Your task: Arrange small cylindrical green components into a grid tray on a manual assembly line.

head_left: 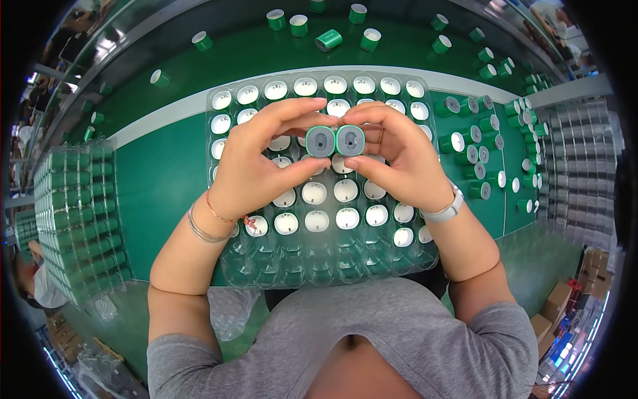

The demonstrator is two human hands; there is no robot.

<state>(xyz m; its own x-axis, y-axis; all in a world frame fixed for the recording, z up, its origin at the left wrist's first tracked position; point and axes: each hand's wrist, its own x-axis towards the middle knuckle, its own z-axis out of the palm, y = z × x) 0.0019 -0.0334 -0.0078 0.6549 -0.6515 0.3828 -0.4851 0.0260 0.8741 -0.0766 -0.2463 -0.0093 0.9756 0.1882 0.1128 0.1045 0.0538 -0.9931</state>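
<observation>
Green tabletop (156, 189) | left hand (256, 153), right hand (409, 156) | curled, each pinching one cylinder (320, 141)

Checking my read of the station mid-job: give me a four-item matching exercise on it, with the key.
Things
1. Canister in the left hand
2. Pale band
3. Clear tray
4. Stack of filled trays

Places and states
a. Around the right wrist
b. Below the hands, holding white pieces
c. Grey end facing the camera
d. Toward the picture's left edge

Pairs: 1-c, 2-a, 3-b, 4-d
</observation>
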